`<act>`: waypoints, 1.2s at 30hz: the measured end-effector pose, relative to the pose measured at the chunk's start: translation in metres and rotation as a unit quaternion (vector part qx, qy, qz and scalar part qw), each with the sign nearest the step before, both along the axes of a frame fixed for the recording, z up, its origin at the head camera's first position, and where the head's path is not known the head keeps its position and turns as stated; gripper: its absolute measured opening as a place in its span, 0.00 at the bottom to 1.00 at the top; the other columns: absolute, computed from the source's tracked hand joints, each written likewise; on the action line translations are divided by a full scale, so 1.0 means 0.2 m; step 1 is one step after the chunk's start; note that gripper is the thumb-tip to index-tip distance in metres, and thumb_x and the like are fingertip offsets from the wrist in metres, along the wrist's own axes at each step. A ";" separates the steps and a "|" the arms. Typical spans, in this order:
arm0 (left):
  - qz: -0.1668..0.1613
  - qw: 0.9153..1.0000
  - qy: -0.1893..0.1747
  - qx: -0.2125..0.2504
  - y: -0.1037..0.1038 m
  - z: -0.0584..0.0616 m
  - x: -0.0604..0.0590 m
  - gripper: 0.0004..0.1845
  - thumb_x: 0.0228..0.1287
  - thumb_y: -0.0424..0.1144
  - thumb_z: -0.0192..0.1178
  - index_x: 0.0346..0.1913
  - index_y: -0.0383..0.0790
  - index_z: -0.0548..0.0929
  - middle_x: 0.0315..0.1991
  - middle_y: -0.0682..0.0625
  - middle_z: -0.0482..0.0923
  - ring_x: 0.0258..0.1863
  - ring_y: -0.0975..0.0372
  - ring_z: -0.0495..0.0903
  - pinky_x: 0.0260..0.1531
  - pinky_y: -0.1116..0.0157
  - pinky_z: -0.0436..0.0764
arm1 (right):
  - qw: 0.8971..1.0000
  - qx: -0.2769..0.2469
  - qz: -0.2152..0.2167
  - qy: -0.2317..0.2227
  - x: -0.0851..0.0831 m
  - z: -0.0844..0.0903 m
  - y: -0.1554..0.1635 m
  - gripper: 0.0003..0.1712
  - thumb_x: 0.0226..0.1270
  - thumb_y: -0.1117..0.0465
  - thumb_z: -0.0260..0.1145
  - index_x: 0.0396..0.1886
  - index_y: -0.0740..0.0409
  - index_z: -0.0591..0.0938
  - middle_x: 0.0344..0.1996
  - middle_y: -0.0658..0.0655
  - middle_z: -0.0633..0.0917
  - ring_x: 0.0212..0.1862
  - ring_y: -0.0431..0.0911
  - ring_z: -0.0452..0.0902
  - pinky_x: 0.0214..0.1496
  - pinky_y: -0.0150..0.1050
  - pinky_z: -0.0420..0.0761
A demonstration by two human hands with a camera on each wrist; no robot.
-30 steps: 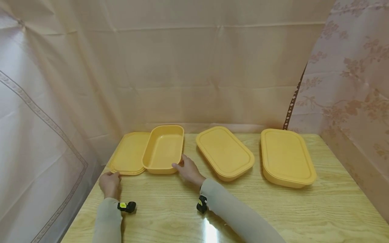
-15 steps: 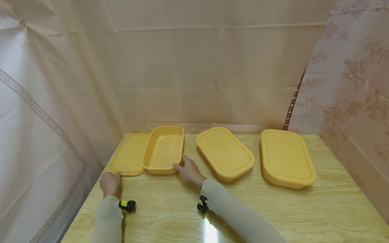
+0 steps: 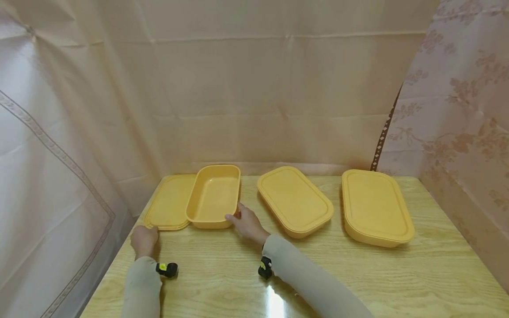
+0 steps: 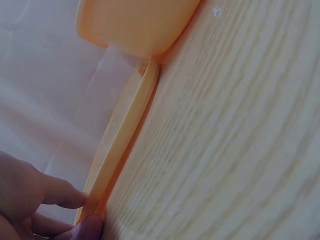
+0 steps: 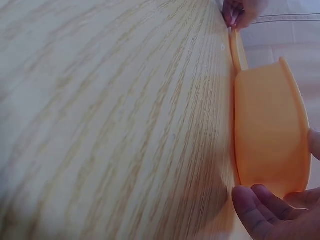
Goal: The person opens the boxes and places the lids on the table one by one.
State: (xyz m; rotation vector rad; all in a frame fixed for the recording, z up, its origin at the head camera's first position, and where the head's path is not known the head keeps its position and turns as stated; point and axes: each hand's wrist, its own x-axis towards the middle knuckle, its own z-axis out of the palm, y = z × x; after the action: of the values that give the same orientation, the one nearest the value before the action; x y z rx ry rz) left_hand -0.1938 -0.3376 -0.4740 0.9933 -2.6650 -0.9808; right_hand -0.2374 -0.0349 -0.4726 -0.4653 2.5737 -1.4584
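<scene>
One open yellow tray (image 3: 214,198) sits at the table's (image 3: 358,274) far left, my right hand (image 3: 247,224) curled round its near corner. My left hand (image 3: 144,239) pinches the one loose lid (image 3: 169,203) beside it; only the left wrist view shows that pinch. Two lidded boxes (image 3: 295,201) (image 3: 375,206) lie rightward.

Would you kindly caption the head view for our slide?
Left hand pinches a flat lid; right hand grips the open yellow box.
</scene>
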 end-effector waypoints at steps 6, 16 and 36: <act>-0.004 1.000 -0.006 0.003 0.00 0.01 0.00 0.24 0.66 0.37 0.49 0.50 0.12 0.73 0.49 0.20 0.73 0.51 0.29 0.72 0.53 0.38 0.72 | 1.000 0.001 0.000 0.003 0.00 0.00 0.00 0.25 0.72 0.50 0.60 0.63 0.57 0.73 0.41 0.56 0.84 0.40 0.43 0.75 0.43 0.39 0.76; -0.030 0.999 -0.035 0.005 0.00 0.02 0.01 0.26 0.69 0.40 0.48 0.51 0.13 0.72 0.50 0.21 0.74 0.50 0.30 0.73 0.51 0.38 0.74 | 1.000 -0.005 -0.001 -0.019 0.00 -0.01 0.01 0.29 0.71 0.47 0.61 0.65 0.57 0.73 0.41 0.56 0.84 0.40 0.44 0.77 0.42 0.39 0.77; -0.079 0.995 0.030 -0.050 0.09 0.08 -0.03 0.26 0.70 0.40 0.46 0.61 0.21 0.72 0.58 0.24 0.72 0.58 0.33 0.71 0.57 0.41 0.71 | 0.999 0.032 0.009 -0.003 -0.01 0.02 0.09 0.34 0.68 0.46 0.63 0.64 0.66 0.73 0.50 0.64 0.83 0.52 0.55 0.80 0.51 0.48 0.81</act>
State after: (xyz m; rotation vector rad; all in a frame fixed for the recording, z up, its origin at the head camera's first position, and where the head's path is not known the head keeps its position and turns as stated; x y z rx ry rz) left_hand -0.2006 -0.3205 -0.4571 0.7306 -2.7470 -0.8791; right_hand -0.2389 -0.0178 -0.4679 -0.4731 2.5957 -1.3648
